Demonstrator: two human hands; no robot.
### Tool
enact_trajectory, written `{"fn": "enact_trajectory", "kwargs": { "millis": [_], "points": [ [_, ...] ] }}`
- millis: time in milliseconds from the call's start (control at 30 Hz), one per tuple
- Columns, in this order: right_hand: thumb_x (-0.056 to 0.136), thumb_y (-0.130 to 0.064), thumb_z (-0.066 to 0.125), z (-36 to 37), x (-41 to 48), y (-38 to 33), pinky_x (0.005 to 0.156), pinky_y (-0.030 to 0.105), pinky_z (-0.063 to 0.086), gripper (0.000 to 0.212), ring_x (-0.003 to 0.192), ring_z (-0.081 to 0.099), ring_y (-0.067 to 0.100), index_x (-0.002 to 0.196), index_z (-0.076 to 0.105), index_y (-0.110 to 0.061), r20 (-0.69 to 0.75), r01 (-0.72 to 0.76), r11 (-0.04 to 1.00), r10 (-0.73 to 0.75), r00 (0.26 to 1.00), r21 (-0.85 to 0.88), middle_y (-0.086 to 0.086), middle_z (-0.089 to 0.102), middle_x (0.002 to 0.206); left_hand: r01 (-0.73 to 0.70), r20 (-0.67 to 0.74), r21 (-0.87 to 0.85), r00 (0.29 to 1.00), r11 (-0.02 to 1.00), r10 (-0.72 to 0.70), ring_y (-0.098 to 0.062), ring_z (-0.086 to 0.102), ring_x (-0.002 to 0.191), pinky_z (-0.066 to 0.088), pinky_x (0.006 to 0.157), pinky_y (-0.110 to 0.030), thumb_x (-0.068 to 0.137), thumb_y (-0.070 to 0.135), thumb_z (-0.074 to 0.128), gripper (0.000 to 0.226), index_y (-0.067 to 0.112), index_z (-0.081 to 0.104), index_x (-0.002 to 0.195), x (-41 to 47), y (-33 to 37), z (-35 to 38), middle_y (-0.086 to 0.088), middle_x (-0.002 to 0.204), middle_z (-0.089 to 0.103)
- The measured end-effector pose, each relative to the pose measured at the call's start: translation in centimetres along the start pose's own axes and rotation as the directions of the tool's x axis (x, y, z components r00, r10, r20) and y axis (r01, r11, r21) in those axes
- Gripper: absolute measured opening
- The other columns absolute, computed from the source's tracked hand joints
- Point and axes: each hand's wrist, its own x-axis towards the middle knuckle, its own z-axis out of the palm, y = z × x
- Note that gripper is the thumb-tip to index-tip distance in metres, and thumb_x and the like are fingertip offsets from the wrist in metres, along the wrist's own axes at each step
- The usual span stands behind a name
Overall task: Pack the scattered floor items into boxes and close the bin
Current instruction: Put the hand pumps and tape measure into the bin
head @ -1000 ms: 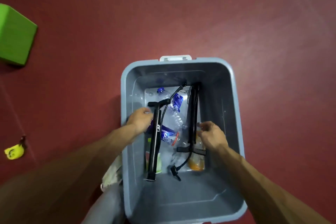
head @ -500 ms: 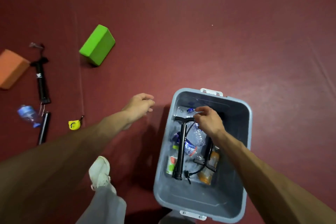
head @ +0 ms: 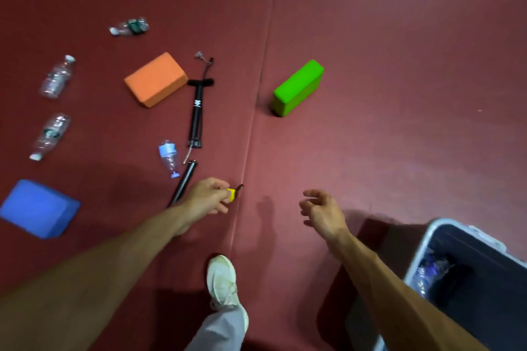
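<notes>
Near centre on the floor, the left hand [head: 206,198] pinches the yellow tape measure [head: 232,194]. The right hand [head: 322,212] hangs empty, fingers apart. The bin [head: 419,251], near right, is open and part-filled. Bottles [head: 57,77], foam blocks [head: 156,79] and a pump [head: 196,114] remain unpacked. Half a second ago the right hand was inside the bin.
</notes>
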Motion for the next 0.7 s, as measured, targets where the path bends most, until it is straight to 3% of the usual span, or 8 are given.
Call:
{"fn": "enact_trajectory", "kwargs": {
  "millis": [133,267,333,433,533,633,700],
  "points": [
    [0.087,-0.007,0.056,7.9,1.8,-5.5,0.092,0.049,0.051,0.029,0.089,0.061,0.028,0.115,0.058,-0.012,0.076,0.055,0.988,-0.044,0.996,-0.147,0.005,0.064,0.093,0.041,-0.11,-0.063,0.993,0.997,-0.047,-0.016,0.061,0.064,0.044,0.063,-0.025,0.09,0.011,0.055,0.011,0.017,0.06,0.097,1.9,-3.9,-9.8,-0.002,0.078,0.064],
    [0.088,-0.014,0.058,13.8,3.5,-7.9,0.092,0.046,0.051,0.029,0.092,0.061,0.027,0.117,0.057,-0.016,0.161,0.13,0.93,-0.078,0.984,-0.343,0.006,0.065,0.104,0.093,-0.222,-0.182,0.966,0.979,-0.132,-0.016,0.06,0.06,0.045,0.055,-0.019,0.089,0.007,0.055,0.011,0.015,0.063,0.092,3.4,-8.9,-14.9,-0.003,0.074,0.064],
    [0.089,-0.017,0.059,16.1,4.5,-8.1,0.089,0.042,0.051,0.03,0.088,0.058,0.025,0.118,0.057,-0.017,0.203,0.16,0.89,-0.078,0.976,-0.427,0.008,0.065,0.109,0.13,-0.255,-0.23,0.948,0.965,-0.188,-0.02,0.058,0.061,0.049,0.057,-0.019,0.088,0.001,0.054,0.013,0.01,0.063,0.089,4.4,-11.6,-15.6,-0.009,0.076,0.064],
    [0.087,-0.018,0.063,19.0,6.8,-6.8,0.084,0.03,0.047,0.034,0.089,0.058,0.021,0.121,0.057,-0.018,0.286,0.224,0.792,-0.065,0.956,-0.568,0.007,0.064,0.112,0.169,-0.301,-0.257,0.922,0.952,-0.245,-0.023,0.058,0.074,0.052,0.078,-0.037,0.083,-0.006,0.056,0.018,-0.004,0.065,0.098,6.5,-15.7,-14.7,-0.016,0.085,0.064],
    [0.085,-0.02,0.067,21.9,10.6,-4.0,0.084,0.025,0.043,0.041,0.102,0.06,0.023,0.124,0.055,-0.018,0.33,0.249,0.72,-0.029,0.944,-0.648,0.008,0.062,0.118,0.19,-0.317,-0.296,0.905,0.936,-0.284,-0.019,0.055,0.062,0.045,0.063,-0.027,0.084,0.001,0.059,0.023,0.001,0.063,0.106,9.4,-19.5,-13.1,-0.004,0.068,0.061],
    [0.082,-0.021,0.07,24.8,15.7,-0.6,0.084,0.024,0.04,0.048,0.111,0.058,0.026,0.127,0.055,-0.018,0.343,0.28,0.669,-0.04,0.938,-0.689,0.01,0.06,0.121,0.186,-0.346,-0.294,0.894,0.938,-0.285,-0.014,0.057,0.063,0.044,0.054,-0.018,0.085,0.01,0.058,0.021,0.015,0.061,0.105,13.8,-22.5,-11.9,0.003,0.068,0.061],
    [0.079,-0.019,0.072,26.9,19.4,2.1,0.091,0.026,0.04,0.056,0.116,0.054,0.027,0.131,0.052,-0.019,0.37,0.328,0.633,-0.071,0.926,-0.701,0.013,0.057,0.123,0.182,-0.334,-0.328,0.896,0.927,-0.294,-0.019,0.062,0.067,0.049,0.063,-0.023,0.085,0.01,0.057,0.025,0.013,0.06,0.11,17.2,-24.4,-10.7,-0.003,0.08,0.064]
  ]
}}
